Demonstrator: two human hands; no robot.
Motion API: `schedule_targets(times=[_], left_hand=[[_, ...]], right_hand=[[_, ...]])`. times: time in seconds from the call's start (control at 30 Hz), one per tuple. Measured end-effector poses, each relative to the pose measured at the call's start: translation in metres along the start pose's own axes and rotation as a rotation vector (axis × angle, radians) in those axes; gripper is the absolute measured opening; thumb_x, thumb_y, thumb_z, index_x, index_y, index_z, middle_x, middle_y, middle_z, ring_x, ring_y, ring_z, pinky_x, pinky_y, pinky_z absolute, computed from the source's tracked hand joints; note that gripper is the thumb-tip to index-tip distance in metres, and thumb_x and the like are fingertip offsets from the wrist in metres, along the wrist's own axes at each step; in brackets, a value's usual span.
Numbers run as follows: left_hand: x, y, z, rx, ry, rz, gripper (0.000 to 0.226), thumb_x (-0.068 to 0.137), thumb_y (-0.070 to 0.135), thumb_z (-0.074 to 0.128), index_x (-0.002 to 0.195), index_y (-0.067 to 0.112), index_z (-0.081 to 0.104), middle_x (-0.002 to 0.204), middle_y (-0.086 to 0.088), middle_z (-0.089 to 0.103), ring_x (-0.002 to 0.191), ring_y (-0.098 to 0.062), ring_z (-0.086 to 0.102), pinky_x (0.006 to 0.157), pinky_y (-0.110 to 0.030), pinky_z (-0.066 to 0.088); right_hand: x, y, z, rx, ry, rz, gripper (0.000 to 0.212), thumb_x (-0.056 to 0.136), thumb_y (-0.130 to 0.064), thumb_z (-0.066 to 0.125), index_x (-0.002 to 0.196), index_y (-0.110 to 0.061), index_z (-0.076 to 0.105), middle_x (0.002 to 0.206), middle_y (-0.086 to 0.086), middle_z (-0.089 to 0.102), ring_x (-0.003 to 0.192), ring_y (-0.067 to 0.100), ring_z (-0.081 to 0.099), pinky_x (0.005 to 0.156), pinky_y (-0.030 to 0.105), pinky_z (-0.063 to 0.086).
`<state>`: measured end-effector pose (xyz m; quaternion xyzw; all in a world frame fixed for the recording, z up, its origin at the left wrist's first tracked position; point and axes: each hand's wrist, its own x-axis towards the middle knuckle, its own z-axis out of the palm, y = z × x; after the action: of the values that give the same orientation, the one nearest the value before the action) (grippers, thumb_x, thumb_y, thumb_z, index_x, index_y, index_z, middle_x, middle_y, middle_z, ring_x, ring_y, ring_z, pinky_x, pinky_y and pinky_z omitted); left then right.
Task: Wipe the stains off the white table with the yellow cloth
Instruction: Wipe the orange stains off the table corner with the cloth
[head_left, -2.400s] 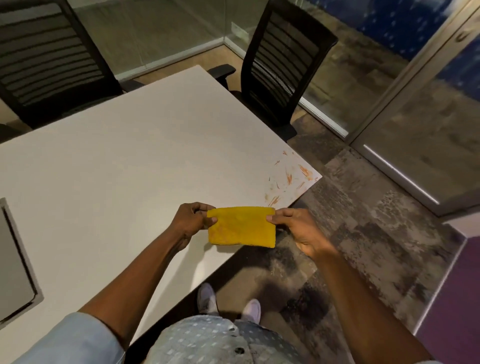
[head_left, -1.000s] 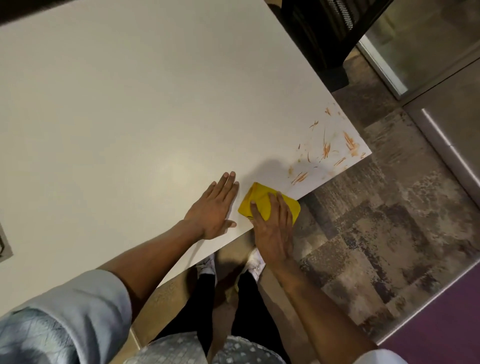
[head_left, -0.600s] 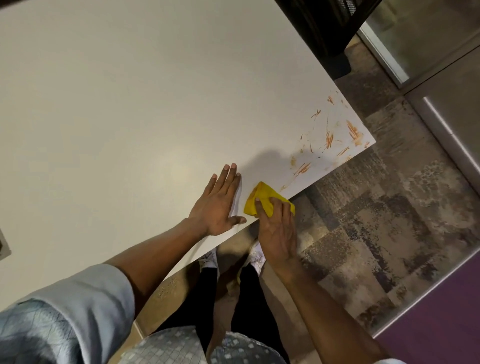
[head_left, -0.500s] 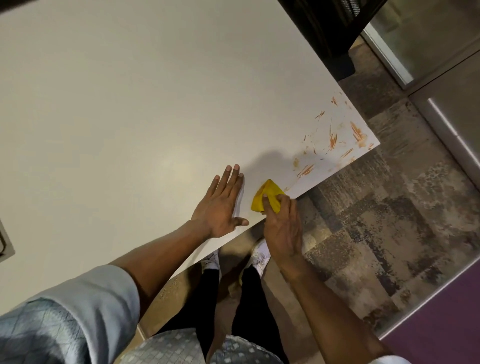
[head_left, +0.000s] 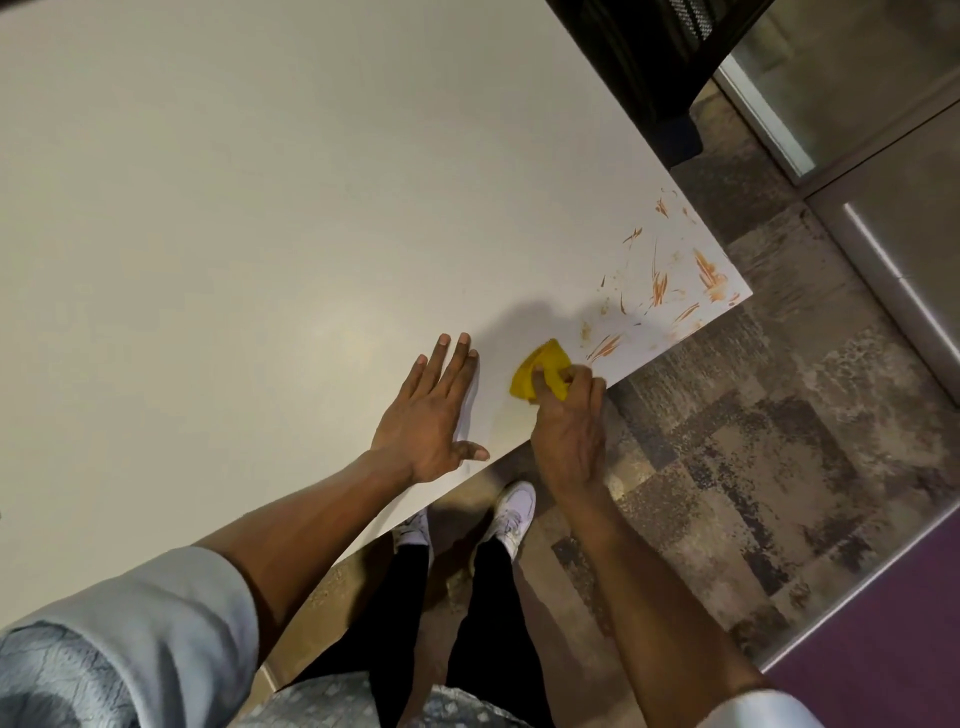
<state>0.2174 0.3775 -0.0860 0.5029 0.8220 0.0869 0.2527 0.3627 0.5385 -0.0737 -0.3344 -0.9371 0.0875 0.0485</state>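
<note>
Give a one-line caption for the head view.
Right hand bunches yellow cloth beside orange stains on white table; left hand flat.

An office meeting room: large white table (head_left: 260, 208), black mesh chair (head_left: 649, 57), carpet tiles (head_left: 753, 441), glass partition (head_left: 841, 67).

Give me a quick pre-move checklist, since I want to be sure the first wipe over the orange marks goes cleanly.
1. Yellow cloth gripped by the right hand: ok, bunched in the fingers.
2. Cloth reaching the stains: not ok, it sits just short of the nearest streak.
3. Left hand bracing flat on the white table, clear of the wipe path: ok.
4. Stains wiped: not ok, orange streaks cover the corner.
5. Cloth damp: cannot tell.
6. Nothing lying between cloth and stains: ok.
</note>
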Motion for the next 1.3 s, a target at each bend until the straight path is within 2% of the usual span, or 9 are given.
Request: schedule_targets(times=[0.13,0.3,0.4,0.5,0.63,0.83,0.93,1.07,1.3], left_hand=[[-0.001,-0.001,0.003,-0.019,0.011,0.011,0.135,0.081,0.099,0.034,0.174,0.01,-0.007,0.181,-0.007,-0.024,0.168,-0.031,-0.024,0.139,-0.054,0.0],[-0.002,-0.001,0.004,-0.038,0.024,0.011,0.133,0.085,0.094,0.047,0.174,0.012,-0.008,0.181,-0.005,-0.024,0.168,-0.029,-0.025,0.139,-0.053,0.0],[-0.002,-0.001,0.004,-0.032,0.018,0.003,0.134,0.086,0.091,0.054,0.174,0.013,-0.009,0.181,-0.004,-0.025,0.168,-0.029,-0.026,0.139,-0.053,0.0],[0.0,-0.002,0.004,-0.023,0.011,0.003,0.132,0.084,0.096,0.041,0.173,0.013,-0.011,0.181,-0.004,-0.026,0.167,-0.029,-0.026,0.139,-0.053,-0.001],[0.003,-0.002,0.003,-0.022,0.002,0.014,0.137,0.076,0.106,0.013,0.173,0.012,-0.011,0.181,-0.004,-0.027,0.168,-0.029,-0.026,0.138,-0.051,-0.005],[-0.002,-0.001,0.006,-0.024,0.0,0.017,0.138,0.075,0.106,0.014,0.173,0.012,-0.01,0.181,-0.004,-0.026,0.168,-0.03,-0.024,0.137,-0.05,-0.006],[0.0,0.001,0.001,-0.005,-0.006,0.002,0.141,0.071,0.108,0.005,0.173,0.012,-0.011,0.18,-0.005,-0.028,0.168,-0.031,-0.025,0.137,-0.049,-0.007],[0.002,0.003,-0.001,0.009,-0.028,-0.011,0.141,0.073,0.106,0.017,0.173,0.011,-0.013,0.18,-0.006,-0.029,0.167,-0.031,-0.026,0.138,-0.051,-0.006],[0.001,0.002,-0.002,0.0,-0.024,-0.015,0.136,0.077,0.1,0.029,0.173,0.012,-0.011,0.18,-0.004,-0.029,0.167,-0.03,-0.026,0.138,-0.051,-0.003]], right_hand=[[0.022,-0.009,0.005,0.009,-0.007,0.063,0.055,0.084,0.005,0.064,0.137,-0.01,0.066,0.125,0.024,0.056,0.107,0.04,0.051,0.086,0.051,0.052],[-0.033,-0.014,-0.007,-0.034,-0.061,-0.134,0.054,0.091,-0.004,0.04,0.14,-0.01,0.064,0.129,0.024,0.061,0.112,0.043,0.06,0.088,0.053,0.057],[-0.032,-0.008,-0.008,-0.066,-0.039,-0.134,0.055,0.094,-0.009,0.032,0.137,-0.01,0.067,0.13,0.022,0.065,0.113,0.043,0.063,0.084,0.052,0.059],[0.005,-0.005,0.004,-0.041,0.01,-0.043,0.052,0.091,-0.003,0.039,0.134,-0.01,0.068,0.129,0.023,0.064,0.113,0.045,0.061,0.086,0.054,0.057],[0.018,-0.012,0.005,-0.018,0.005,0.021,0.057,0.082,0.009,0.065,0.136,-0.01,0.067,0.132,0.023,0.063,0.115,0.046,0.06,0.088,0.056,0.057],[-0.036,-0.012,-0.007,-0.019,-0.085,-0.092,0.058,0.087,0.0,0.045,0.141,-0.01,0.063,0.137,0.022,0.06,0.12,0.043,0.058,0.092,0.055,0.058],[0.001,-0.002,0.005,-0.013,-0.003,-0.007,0.057,0.085,0.009,0.059,0.137,-0.011,0.067,0.132,0.021,0.061,0.114,0.041,0.057,0.088,0.053,0.058],[0.047,0.0,0.011,0.03,0.062,0.07,0.057,0.08,0.012,0.068,0.132,-0.012,0.071,0.128,0.023,0.061,0.105,0.043,0.058,0.086,0.049,0.055],[-0.032,-0.012,0.008,-0.001,-0.068,-0.15,0.058,0.09,0.002,0.046,0.144,-0.017,0.062,0.138,0.02,0.059,0.118,0.041,0.056,0.093,0.05,0.056]])
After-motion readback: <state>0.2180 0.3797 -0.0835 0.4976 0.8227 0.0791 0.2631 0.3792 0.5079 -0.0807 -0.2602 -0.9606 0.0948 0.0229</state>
